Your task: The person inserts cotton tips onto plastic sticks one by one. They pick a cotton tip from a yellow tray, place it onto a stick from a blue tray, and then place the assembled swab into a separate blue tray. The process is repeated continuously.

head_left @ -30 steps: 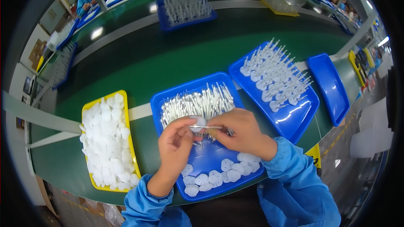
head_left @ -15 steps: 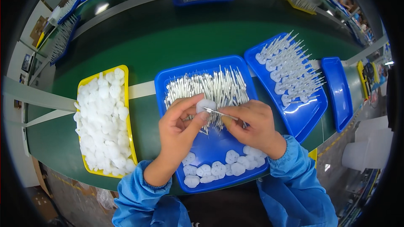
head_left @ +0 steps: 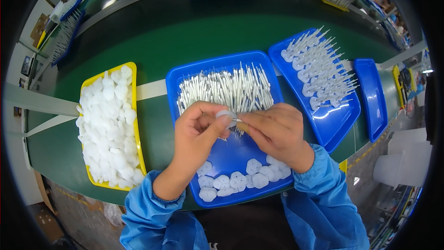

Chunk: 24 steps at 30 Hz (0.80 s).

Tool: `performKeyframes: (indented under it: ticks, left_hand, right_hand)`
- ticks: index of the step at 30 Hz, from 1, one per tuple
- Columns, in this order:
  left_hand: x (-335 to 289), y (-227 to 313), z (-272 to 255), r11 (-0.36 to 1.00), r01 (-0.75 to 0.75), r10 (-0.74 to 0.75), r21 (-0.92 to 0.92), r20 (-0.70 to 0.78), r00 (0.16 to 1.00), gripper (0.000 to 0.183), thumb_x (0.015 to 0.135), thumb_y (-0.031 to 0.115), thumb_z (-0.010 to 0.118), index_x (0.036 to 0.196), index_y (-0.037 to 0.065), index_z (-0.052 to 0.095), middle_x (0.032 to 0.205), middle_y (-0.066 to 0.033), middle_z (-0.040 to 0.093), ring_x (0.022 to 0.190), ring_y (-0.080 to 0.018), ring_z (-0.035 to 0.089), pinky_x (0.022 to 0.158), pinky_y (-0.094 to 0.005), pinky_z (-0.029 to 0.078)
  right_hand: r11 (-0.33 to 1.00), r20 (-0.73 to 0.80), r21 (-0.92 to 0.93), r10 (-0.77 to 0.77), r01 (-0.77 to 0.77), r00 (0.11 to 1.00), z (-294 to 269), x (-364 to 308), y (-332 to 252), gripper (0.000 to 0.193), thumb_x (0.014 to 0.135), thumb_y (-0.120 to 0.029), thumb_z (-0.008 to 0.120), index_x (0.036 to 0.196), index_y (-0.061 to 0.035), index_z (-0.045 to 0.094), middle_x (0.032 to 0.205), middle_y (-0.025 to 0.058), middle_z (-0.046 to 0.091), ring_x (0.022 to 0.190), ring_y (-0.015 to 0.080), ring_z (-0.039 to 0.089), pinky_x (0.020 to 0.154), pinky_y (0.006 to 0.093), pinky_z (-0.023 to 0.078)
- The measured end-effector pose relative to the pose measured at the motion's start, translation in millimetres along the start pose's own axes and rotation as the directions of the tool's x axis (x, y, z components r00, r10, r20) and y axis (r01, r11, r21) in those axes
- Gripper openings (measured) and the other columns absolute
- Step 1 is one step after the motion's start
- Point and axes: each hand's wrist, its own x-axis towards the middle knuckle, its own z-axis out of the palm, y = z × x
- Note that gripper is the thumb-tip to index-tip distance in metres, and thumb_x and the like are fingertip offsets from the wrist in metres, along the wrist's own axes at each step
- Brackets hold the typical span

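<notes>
Between the thumb and fingers of my left hand is a small translucent white plastic disc. My right hand pinches a thin white stick whose end meets the disc; my fingertips hide most of it. Both hands are over a blue tray. A dense pile of thin white sticks fills the tray's far part. Several loose white discs lie along its near edge.
At the left, a yellow tray holds a heap of white discs. To the right, another blue tray carries rows of discs with sticks standing in them. A narrow blue tray lies beyond it. Everything rests on a green worktable.
My right hand has come closer to my left, and less of the stick shows between the fingers and the disc. The whole view has shifted slightly.
</notes>
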Motion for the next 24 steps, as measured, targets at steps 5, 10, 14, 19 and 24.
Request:
performKeyframes:
  ticks: [5, 10, 14, 19, 24]
  left_hand:
    - [1.4, 4.4, -0.5, 0.996, 0.085, -0.085, -0.025, -0.009, 0.996, 0.019, 0.106, 0.009, 0.081, 0.120, -0.001, 0.073, 0.092, -0.0085, 0.080, 0.080, -0.0110, 0.075, 0.072, -0.0251, 0.061]
    - [1.2, 2.6, -0.2, 0.994, 0.113, -0.112, -0.008, 0.003, 0.994, 0.019, 0.106, 0.010, 0.081, 0.122, 0.001, 0.073, 0.089, -0.0067, 0.080, 0.078, -0.0102, 0.074, 0.072, -0.0247, 0.061]
    - [0.6, -2.2, -4.2, 0.998, 0.046, -0.047, 0.035, 0.039, 0.998, 0.027, 0.105, 0.005, 0.080, 0.130, 0.000, 0.074, 0.097, -0.0060, 0.079, 0.087, -0.0104, 0.075, 0.077, -0.0248, 0.064]
    - [-1.1, 4.1, 3.6, 0.989, -0.100, 0.097, 0.114, 0.029, 0.995, 0.041, 0.100, -0.005, 0.080, 0.140, 0.002, 0.075, 0.121, -0.0071, 0.072, 0.107, -0.0118, 0.073, 0.088, -0.0247, 0.066]
    - [-1.0, 6.2, 3.0, 0.960, -0.148, 0.154, 0.236, -0.008, 0.988, 0.037, 0.097, -0.006, 0.082, 0.134, 0.004, 0.080, 0.124, -0.0070, 0.071, 0.111, -0.0127, 0.073, 0.086, -0.0253, 0.067]
  right_hand:
    - [0.979, 0.000, -0.119, -0.169, 0.168, 0.986, -5.6, 4.4, 0.2, 0.026, 0.086, -0.013, 0.087, 0.111, -0.0077, 0.084, 0.094, 0.0026, 0.084, 0.074, 0.0145, 0.078, 0.064, 0.0289, 0.052]
    - [0.953, 0.029, -0.182, -0.240, 0.241, 0.970, -6.4, 6.0, 0.7, 0.028, 0.087, -0.015, 0.086, 0.114, -0.0066, 0.083, 0.095, 0.0037, 0.084, 0.075, 0.0140, 0.078, 0.063, 0.0286, 0.052]
    - [0.988, 0.108, -0.115, -0.087, 0.100, 0.990, -8.2, 3.8, -5.8, 0.026, 0.087, -0.013, 0.088, 0.112, -0.0082, 0.085, 0.090, 0.0032, 0.083, 0.072, 0.0150, 0.077, 0.062, 0.0294, 0.052]
    - [0.995, 0.056, 0.053, 0.082, -0.085, 0.995, -8.0, 3.6, -2.0, 0.024, 0.085, -0.010, 0.091, 0.108, -0.0104, 0.087, 0.080, 0.0034, 0.081, 0.064, 0.0169, 0.075, 0.060, 0.0314, 0.051]
    - [0.986, 0.026, 0.085, 0.142, -0.143, 0.990, -5.8, 1.7, -1.9, 0.024, 0.083, -0.009, 0.093, 0.106, -0.0111, 0.087, 0.079, 0.0039, 0.081, 0.060, 0.0187, 0.073, 0.059, 0.0322, 0.051]
